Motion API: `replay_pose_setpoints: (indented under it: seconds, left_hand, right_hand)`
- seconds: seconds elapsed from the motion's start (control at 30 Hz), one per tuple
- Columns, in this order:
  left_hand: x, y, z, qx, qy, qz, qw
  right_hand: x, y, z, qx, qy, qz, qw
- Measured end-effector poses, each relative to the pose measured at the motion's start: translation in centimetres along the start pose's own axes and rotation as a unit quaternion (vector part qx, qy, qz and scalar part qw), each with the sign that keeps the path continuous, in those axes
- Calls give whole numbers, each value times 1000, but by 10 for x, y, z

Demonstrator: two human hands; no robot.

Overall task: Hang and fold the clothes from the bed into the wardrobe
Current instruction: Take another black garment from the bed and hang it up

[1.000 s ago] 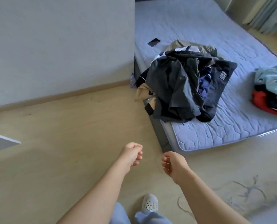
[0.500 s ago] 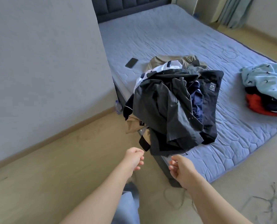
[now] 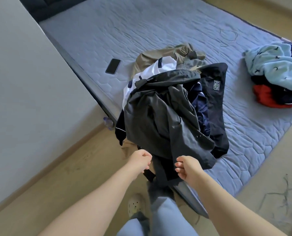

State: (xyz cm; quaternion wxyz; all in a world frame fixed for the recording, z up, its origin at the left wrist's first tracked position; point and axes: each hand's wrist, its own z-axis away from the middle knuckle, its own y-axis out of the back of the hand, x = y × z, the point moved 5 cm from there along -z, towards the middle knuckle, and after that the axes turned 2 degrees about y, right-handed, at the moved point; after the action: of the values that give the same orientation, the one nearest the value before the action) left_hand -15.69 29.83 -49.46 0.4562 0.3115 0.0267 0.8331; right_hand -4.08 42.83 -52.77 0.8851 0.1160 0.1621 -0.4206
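Note:
A heap of clothes (image 3: 167, 113) lies on the near corner of the bed (image 3: 158, 28), topped by a dark grey jacket, with black, navy, white and khaki garments under it; some hang over the edge. My left hand (image 3: 140, 159) hovers just left of the hanging hem, fingers loosely curled and holding nothing. Loosely curled too, my right hand (image 3: 187, 166) is at the jacket's lower edge; no grip on the cloth shows. A second pile (image 3: 278, 74) of light blue, navy and red clothes sits at the bed's right side.
A black phone (image 3: 113, 66) lies on the mattress left of the heap. A grey wall (image 3: 22, 91) runs along the left, with a plastic bottle (image 3: 108, 123) at its foot beside the bed. My shoe (image 3: 135, 204) stands on the wooden floor.
I have walked up to the bed; the heap is now much closer and larger. Both hands have moved forward to its hanging edge, keeping the same loose curl.

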Motion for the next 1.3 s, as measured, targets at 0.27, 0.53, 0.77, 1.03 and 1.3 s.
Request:
replay_pose_setpoints:
  seconds: [0.27, 0.53, 0.77, 1.03, 1.3]
  left_hand:
    - [57, -29, -73, -19, 80, 61, 995]
    - [92, -30, -157, -11, 94, 100, 990]
    - [103, -46, -200, -31, 62, 105, 992]
    - [81, -32, -201, 51, 75, 118, 989]
    - [66, 20, -116, 13, 73, 280, 957]
  right_hand:
    - [-110, 0, -80, 56, 115, 162, 978]
    - [-196, -4, -167, 192, 219, 394, 872]
    - [-169, -15, -200, 37, 172, 211, 962]
    - [-84, -9, -147, -62, -28, 145, 987]
    - [-89, -2, -106, -68, -21, 13, 997]
